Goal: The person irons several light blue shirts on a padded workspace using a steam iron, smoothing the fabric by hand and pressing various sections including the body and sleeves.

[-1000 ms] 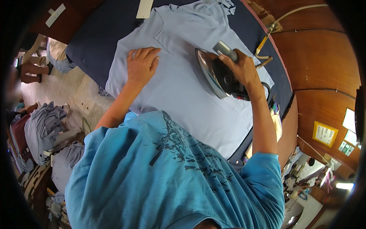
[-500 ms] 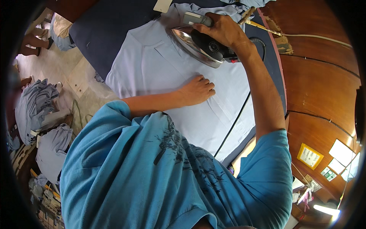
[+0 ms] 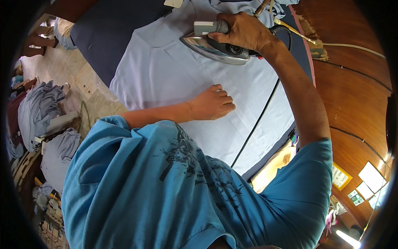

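A light blue garment [image 3: 174, 79] with a pocket-like seam lies spread over a dark padded ironing surface [image 3: 103, 41]. My right hand [image 3: 246, 31] is closed around the handle of an electric iron [image 3: 215, 50], which has a shiny metal body and a black rear. The iron is on the far part of the garment, its pointed tip toward the left. My left hand [image 3: 212, 103] rests on the cloth nearer to me, fingers curled into a loose fist. Its fingertips are hidden, so whether they pinch any fabric does not show.
A black cord [image 3: 259, 118] runs across the garment toward me. Crumpled bluish cloth [image 3: 277, 10] lies at the far right, beside a wooden wall [image 3: 352, 95]. Piles of clothes [image 3: 41, 110] stand at the left above a tiled floor [image 3: 78, 79]. Another person's legs [image 3: 35, 43] show at the far left.
The iron, in my right hand, has shifted slightly farther away and turned, its rear now lying more to the right. My left hand stays at nearly the same spot, its index finger a little more raised.
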Demonstrator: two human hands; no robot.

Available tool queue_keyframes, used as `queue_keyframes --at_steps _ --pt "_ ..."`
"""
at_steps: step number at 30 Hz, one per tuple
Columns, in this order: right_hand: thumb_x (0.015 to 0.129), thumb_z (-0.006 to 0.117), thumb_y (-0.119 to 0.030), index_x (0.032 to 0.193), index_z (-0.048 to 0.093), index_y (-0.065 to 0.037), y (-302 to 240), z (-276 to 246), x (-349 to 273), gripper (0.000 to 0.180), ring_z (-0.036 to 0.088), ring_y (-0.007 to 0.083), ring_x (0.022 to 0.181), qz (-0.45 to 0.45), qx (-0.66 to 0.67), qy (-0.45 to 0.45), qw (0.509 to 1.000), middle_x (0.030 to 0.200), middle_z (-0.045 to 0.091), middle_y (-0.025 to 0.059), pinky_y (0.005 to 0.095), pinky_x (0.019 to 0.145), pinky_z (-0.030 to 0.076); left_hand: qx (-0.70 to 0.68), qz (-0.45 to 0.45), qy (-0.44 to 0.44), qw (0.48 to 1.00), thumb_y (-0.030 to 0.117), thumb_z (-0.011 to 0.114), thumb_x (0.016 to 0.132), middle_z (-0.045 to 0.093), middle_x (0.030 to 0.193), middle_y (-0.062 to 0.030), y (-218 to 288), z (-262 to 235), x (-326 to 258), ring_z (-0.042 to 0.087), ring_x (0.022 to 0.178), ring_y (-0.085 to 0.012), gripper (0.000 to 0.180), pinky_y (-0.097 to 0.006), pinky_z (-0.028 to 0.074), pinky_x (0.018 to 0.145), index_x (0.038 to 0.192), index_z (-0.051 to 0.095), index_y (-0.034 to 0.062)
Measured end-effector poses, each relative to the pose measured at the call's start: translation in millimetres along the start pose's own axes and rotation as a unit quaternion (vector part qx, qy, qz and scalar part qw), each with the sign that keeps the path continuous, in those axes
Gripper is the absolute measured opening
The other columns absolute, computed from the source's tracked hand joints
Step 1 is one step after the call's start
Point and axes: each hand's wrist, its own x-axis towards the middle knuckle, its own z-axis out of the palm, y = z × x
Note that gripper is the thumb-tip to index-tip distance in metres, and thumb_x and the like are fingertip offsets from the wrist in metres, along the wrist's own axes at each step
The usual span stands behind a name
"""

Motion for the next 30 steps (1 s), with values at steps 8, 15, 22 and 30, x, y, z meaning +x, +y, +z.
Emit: queue_keyframes --at_steps 8,15,22,30 --pt "0.072 0.062 -0.059 0.110 0.061 -0.007 3 1 -9 0.064 0.067 0.0257 0.066 -0.008 0.005 -0.006 1.000 0.074 0.066 0.0167 0.0333 0.068 0.054 -0.019 0.005 -0.021 1.000 0.014 0.062 0.078 0.056 0.082 -0.0006 3 -7 -2 0.054 0.078 -0.0168 0.017 -0.033 0.039 0.080 0.094 0.059 0.0107" --pt "0.075 0.058 -0.060 0.107 0.062 -0.007 8 -4 -18 0.062 0.067 0.0266 0.068 0.028 0.071 0.007 0.997 0.074 0.066 0.0158 0.0342 0.068 0.053 -0.005 0.031 -0.063 0.998 0.013 0.063 0.071 0.058 0.085 -0.0006 -3 -31 -14 0.055 0.081 -0.0185 0.024 -0.034 0.041 0.078 0.095 0.060 0.0114" --pt "0.078 0.056 -0.057 0.096 0.063 -0.004 -24 -4 -56 0.057 0.066 0.0291 0.065 0.148 0.110 0.077 0.980 0.069 0.065 0.0169 0.0377 0.064 0.054 0.103 -0.176 0.137 0.969 0.010 0.059 0.075 0.061 0.085 -0.0038 -50 -112 -38 0.056 0.079 -0.0233 0.015 -0.036 0.042 0.072 0.090 0.061 0.0104" --pt "0.079 0.058 -0.049 0.087 0.062 -0.001 -53 18 -62 0.049 0.065 0.0337 0.065 0.179 0.104 0.104 0.973 0.067 0.064 0.0177 0.0399 0.060 0.053 0.222 -0.291 0.143 0.920 0.016 0.058 0.082 0.062 0.086 -0.0026 -107 -122 -10 0.059 0.084 -0.0225 0.012 -0.036 0.042 0.076 0.089 0.064 0.0090"
